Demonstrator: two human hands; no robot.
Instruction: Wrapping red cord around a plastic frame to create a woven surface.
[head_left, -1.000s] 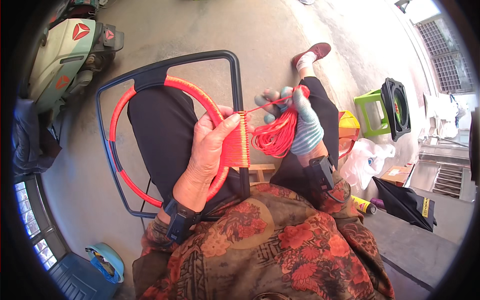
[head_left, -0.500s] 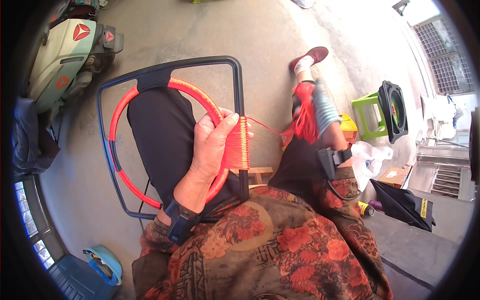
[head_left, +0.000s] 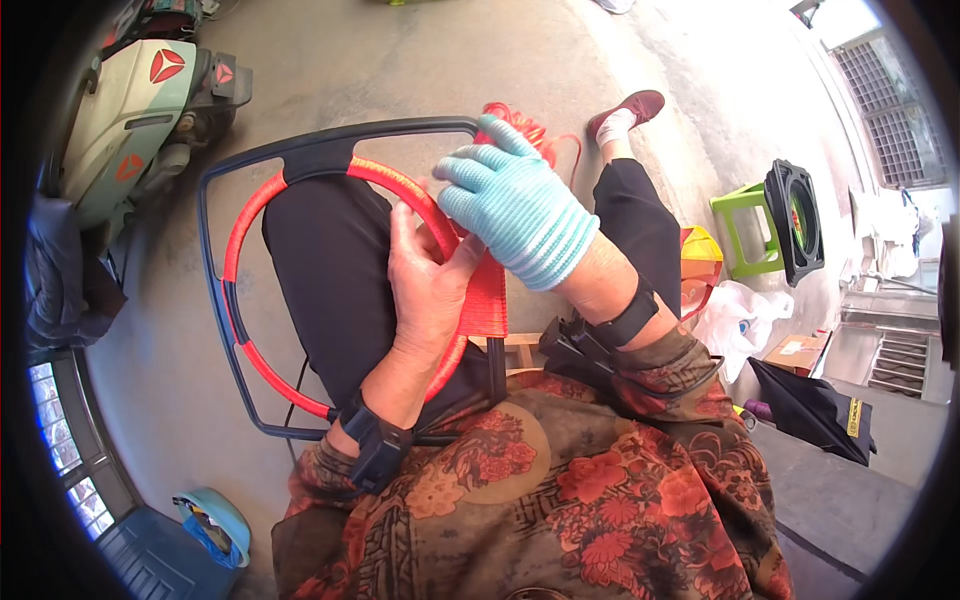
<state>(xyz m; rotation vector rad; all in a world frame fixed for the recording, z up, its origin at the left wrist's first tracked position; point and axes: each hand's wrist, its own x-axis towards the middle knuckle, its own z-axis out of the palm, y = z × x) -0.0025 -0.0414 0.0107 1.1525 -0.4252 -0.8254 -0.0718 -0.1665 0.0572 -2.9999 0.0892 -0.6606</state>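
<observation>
A black rectangular frame (head_left: pixel 212 262) with a round ring (head_left: pixel 253 205) wound in red-orange cord rests across my lap. Flat rows of the cord form a woven band (head_left: pixel 484 300) between the ring and the frame's right bar. My bare left hand (head_left: pixel 428 290) is closed around the ring's right side, thumb against the band. My right hand (head_left: pixel 520 205), in a light blue knitted glove, reaches over the frame's upper right corner with its fingers curled. A loose bundle of red cord (head_left: pixel 528 128) sticks out beyond the glove; the grip on it is partly hidden.
A green stool (head_left: pixel 745 235) with a black framed piece (head_left: pixel 795 222) against it stands at the right, near a white plastic bag (head_left: pixel 740 318) and a cardboard box (head_left: pixel 797 352). A scooter (head_left: pixel 125 130) is at the far left. A blue bag (head_left: pixel 215 525) lies lower left.
My right hand has swung in from the right with the cord bundle and is now over the frame beside my left hand. My left fingers have shifted from the band's edge onto the ring.
</observation>
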